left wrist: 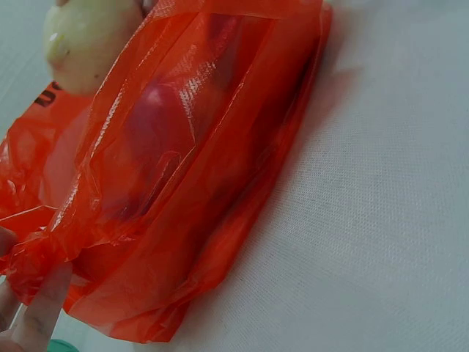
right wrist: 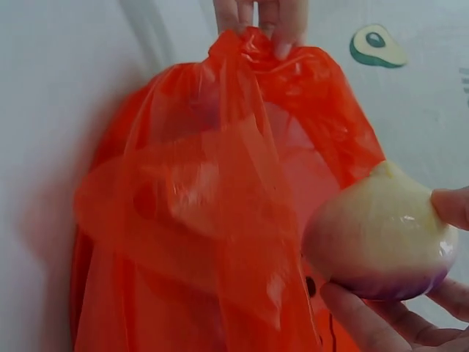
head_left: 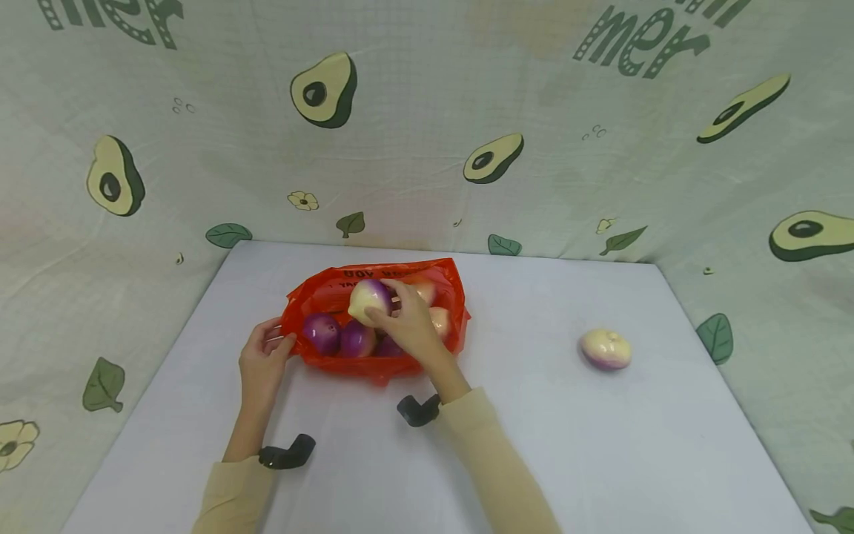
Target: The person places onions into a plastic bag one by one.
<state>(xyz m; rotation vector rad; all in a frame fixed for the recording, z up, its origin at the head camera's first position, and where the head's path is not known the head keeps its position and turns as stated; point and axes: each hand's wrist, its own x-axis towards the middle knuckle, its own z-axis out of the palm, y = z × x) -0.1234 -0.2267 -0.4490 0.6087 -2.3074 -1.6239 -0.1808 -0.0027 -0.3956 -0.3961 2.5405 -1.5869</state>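
Note:
A red plastic bag (head_left: 380, 365) lies open on the white table, with several round purple and pale vegetables inside, among them a purple one (head_left: 322, 332) on the left. My left hand (head_left: 265, 361) pinches the bag's left end; in the right wrist view its fingers (right wrist: 282, 29) grip the gathered plastic. Just above the bag's opening, my right hand (head_left: 408, 319) holds a white-and-purple turnip (head_left: 369, 302) between thumb and fingers. The right wrist view shows this turnip (right wrist: 381, 235) with its pointed tip upward. Red plastic partly hides the bag's contents in both wrist views.
Another pale turnip (head_left: 606, 349) with a purplish underside lies on the right part of the white table (head_left: 534, 445). Behind the table hangs a cloth (head_left: 414, 111) printed with avocados and leaves. Black wrist-worn pieces (head_left: 288, 452) stick out beside both forearms.

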